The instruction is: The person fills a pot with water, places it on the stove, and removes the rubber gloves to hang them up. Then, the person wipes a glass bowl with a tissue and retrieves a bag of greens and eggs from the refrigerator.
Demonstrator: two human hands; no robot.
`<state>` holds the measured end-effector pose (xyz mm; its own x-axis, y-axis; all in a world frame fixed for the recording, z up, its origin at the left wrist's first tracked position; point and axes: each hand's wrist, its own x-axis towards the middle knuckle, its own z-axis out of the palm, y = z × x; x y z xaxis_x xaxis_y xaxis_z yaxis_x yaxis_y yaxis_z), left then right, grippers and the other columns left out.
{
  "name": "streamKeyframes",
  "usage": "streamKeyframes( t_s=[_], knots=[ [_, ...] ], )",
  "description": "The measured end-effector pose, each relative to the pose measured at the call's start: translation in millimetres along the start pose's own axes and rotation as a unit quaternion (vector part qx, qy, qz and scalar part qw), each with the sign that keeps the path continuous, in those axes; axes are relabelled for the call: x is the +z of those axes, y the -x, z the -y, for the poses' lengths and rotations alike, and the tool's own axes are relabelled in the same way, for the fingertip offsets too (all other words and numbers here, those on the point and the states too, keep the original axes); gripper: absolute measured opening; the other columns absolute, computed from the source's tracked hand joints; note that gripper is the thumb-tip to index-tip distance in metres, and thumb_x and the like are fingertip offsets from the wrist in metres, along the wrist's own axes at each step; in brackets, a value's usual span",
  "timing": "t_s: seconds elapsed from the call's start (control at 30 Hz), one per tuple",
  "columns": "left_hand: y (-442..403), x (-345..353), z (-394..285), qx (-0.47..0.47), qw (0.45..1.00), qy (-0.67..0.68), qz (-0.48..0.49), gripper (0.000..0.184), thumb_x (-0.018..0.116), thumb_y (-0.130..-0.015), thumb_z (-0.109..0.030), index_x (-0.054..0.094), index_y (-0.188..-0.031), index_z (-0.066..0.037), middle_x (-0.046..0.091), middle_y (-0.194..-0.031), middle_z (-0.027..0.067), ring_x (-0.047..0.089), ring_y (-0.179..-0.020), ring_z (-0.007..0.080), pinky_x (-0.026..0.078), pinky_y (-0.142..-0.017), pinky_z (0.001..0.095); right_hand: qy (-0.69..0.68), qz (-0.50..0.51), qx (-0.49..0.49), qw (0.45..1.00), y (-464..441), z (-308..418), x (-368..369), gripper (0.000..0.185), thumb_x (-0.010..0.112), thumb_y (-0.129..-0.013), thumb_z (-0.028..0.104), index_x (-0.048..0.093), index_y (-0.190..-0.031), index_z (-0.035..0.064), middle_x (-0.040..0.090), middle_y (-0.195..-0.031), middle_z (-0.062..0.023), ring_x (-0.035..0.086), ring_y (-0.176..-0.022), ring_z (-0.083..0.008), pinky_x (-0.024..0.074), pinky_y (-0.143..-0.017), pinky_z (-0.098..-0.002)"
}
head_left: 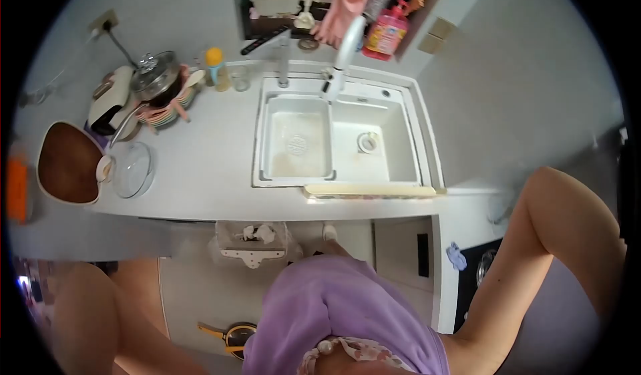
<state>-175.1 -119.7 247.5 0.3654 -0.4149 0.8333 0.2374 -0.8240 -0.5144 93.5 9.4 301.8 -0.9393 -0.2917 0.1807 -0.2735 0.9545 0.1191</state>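
Neither of my hands shows in the frame. My bent right arm rises at the right side, with its forearm running down toward the dark edge of the view. At the lower left my other arm appears blurred, and its hand is out of sight. Ahead is a white double sink (259, 141) with a white faucet (346, 51) over its divider. A cream strip (370, 191) lies along the sink's front edge. On the left of the counter (207, 148) sit a clear glass bowl (133, 169) and a brown, white-rimmed board or tray (69, 163).
A glass-lidded pan (155, 80) stands at the back left, near a yellow-capped bottle (217, 70). Pink gloves (342, 9) hang behind the sink beside a pink soap bottle (386, 34). Below the counter are a lined trash bin (252, 255) and a yellow-handled pan (239, 338).
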Motion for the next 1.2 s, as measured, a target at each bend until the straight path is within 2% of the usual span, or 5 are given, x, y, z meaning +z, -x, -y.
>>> streamKeyframes(
  t_s=[0.33,0.5,0.7,0.97,1.2],
  knots=[
    [71,14,22,-0.087,0.970,0.135,-0.184,0.028,0.044,-0.088,-0.030,0.048,-0.070,-0.009,0.042,-0.062,0.0036,0.036,-0.056,0.0145,0.027,-0.058,0.0367,0.215,-0.397,0.147,0.880,107,83,-3,0.029,0.056,-0.086,0.029,0.062,-0.098,0.0034,0.060,-0.091,-0.0158,0.056,-0.076,-0.0228,0.0440,-0.066,-0.0306],
    [179,56,-10,-0.463,0.860,0.199,-0.084,0.024,0.043,-0.089,-0.022,0.050,-0.071,-0.008,0.043,-0.059,0.0034,0.035,-0.052,0.0105,0.025,-0.052,0.0287,0.089,-0.434,0.611,0.656,218,159,114,0.013,0.063,-0.081,0.010,0.065,-0.089,0.0007,0.062,-0.082,-0.0083,0.058,-0.074,-0.0176,0.0450,-0.067,-0.0266],
    [233,199,-137,-0.858,0.411,0.258,-0.170,0.039,0.041,-0.095,-0.035,0.055,-0.099,0.001,0.058,-0.073,0.0056,0.053,-0.069,0.0135,0.044,-0.066,0.0272,-0.118,-0.399,0.853,0.316,256,241,288,0.022,0.069,-0.078,0.017,0.065,-0.094,0.0009,0.064,-0.080,-0.0041,0.059,-0.075,-0.0109,0.0469,-0.072,-0.0263],
    [195,211,-195,-0.876,0.351,0.325,-0.057,0.020,0.051,-0.092,-0.012,0.056,-0.108,-0.003,0.062,-0.084,0.0062,0.059,-0.078,0.0112,0.047,-0.072,0.0236,-0.257,-0.098,0.610,0.743,209,121,292,0.029,0.068,-0.077,0.021,0.062,-0.100,0.0062,0.059,-0.089,-0.0090,0.054,-0.089,-0.0279,0.0403,-0.083,-0.0360],
    [227,89,-298,-0.898,0.306,0.026,-0.317,0.018,0.054,-0.091,-0.016,0.057,-0.103,-0.003,0.063,-0.081,0.0059,0.058,-0.072,0.0117,0.047,-0.065,0.0233,-0.618,-0.102,0.431,0.650,65,19,340,0.054,0.061,-0.088,0.026,0.038,-0.133,0.0062,0.060,-0.106,-0.0098,0.059,-0.093,-0.0148,0.0472,-0.081,-0.0294]
  ],
)
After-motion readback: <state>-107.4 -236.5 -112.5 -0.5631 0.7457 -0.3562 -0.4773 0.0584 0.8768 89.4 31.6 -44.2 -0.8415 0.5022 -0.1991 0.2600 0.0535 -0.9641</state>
